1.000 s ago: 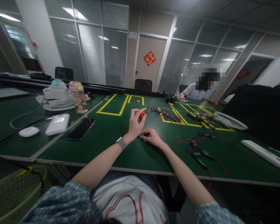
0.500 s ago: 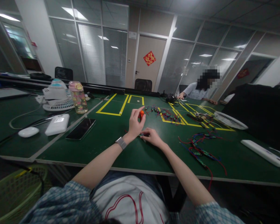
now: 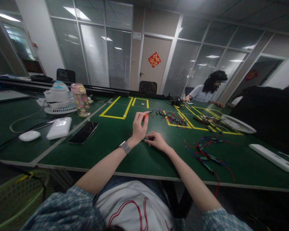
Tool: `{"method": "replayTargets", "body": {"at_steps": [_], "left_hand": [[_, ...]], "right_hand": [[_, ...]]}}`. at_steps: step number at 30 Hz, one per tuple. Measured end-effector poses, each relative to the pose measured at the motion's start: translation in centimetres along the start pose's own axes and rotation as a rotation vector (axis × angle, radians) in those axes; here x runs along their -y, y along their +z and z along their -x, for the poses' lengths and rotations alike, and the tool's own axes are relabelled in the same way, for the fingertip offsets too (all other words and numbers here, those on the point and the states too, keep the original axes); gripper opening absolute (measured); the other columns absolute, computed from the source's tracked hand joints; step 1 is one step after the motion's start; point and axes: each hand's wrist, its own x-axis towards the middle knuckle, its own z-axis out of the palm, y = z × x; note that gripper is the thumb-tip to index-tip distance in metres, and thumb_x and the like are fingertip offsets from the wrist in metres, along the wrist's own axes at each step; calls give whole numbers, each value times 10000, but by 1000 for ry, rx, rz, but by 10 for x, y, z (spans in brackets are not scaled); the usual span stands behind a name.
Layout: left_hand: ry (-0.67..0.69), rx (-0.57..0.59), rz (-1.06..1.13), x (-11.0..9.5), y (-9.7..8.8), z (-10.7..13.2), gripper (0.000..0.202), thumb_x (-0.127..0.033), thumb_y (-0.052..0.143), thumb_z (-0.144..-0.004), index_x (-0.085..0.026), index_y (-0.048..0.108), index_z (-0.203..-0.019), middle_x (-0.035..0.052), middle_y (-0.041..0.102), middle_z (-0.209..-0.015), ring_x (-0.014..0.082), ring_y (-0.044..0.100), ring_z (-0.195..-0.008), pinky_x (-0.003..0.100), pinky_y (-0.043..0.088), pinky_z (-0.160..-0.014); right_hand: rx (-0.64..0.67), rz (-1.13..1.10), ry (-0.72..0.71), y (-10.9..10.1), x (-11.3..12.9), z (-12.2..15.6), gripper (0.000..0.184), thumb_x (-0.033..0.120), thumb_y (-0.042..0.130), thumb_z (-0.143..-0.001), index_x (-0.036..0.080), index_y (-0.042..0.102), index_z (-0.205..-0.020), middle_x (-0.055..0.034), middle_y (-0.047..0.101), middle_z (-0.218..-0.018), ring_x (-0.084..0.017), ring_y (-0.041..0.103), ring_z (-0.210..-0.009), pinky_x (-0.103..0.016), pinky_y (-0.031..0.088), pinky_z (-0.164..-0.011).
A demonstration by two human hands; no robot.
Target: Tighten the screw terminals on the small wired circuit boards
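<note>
My left hand [image 3: 139, 127] is closed around a small orange object [image 3: 145, 115], mostly hidden by the fingers, so its kind is unclear. Its index finger points forward over the green table [image 3: 115, 154]. Just below and to the right, my right hand [image 3: 157, 141] pinches a small green circuit board [image 3: 146, 139] low over the tabletop, close to the left wrist. Ahead and right lies a pile of small wired boards [image 3: 174, 119] with red and blue leads. A looser bundle of wired boards [image 3: 207, 157] rests right of my right forearm.
Left on the table are a phone [image 3: 83, 132], a white power bank [image 3: 59, 128], a white mouse [image 3: 29, 136], a bottle [image 3: 80, 101] and a fan [image 3: 59, 99]. A white bar [image 3: 272, 157] lies at right. Another person [image 3: 207, 89] sits across the table.
My left hand has turned slightly, and less of the orange object shows. The right hand stays in place with the circuit board.
</note>
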Motion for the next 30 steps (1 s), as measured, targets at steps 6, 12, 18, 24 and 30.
{"method": "replayTargets", "body": {"at_steps": [6, 12, 18, 24, 30], "left_hand": [[18, -48, -54, 0, 0, 1, 133, -257, 580, -888, -196, 620, -999, 30, 528, -896, 144, 525, -812, 275, 461, -756], [10, -47, -51, 0, 1, 1, 159, -244, 560, -898, -205, 604, -1046, 30, 527, -900, 143, 522, -801, 276, 458, -745], [22, -25, -15, 1, 0, 2, 225, -222, 443, -951, -205, 572, -1134, 53, 578, -976, 158, 551, -874, 296, 462, -792], [22, -4, 14, -1, -1, 1, 205, -222, 425, -957, -201, 608, -1048, 52, 579, -977, 159, 559, -916, 296, 468, -815], [19, -47, -69, 2, 2, 3, 165, -282, 560, -901, -219, 643, -1028, 36, 475, -927, 144, 538, -844, 281, 475, -787]], "right_hand": [[-2, 12, 4, -1, 3, 0, 185, 177, 711, -740, 176, 757, -920, -27, 612, -771, -121, 539, -668, -249, 440, -668], [5, 8, 10, -2, 4, 1, 183, 179, 708, -742, 173, 756, -919, -25, 608, -772, -122, 549, -672, -253, 446, -678], [5, 14, 9, -2, 4, 1, 184, 188, 707, -747, 177, 755, -925, -27, 618, -788, -123, 559, -685, -252, 447, -689], [5, 17, 7, -2, 4, 0, 187, 171, 707, -744, 168, 754, -925, -28, 620, -782, -118, 549, -669, -249, 443, -678], [5, 21, 8, -1, 4, 0, 182, 177, 708, -744, 173, 754, -920, -26, 618, -777, -117, 544, -666, -245, 438, -665]]}}
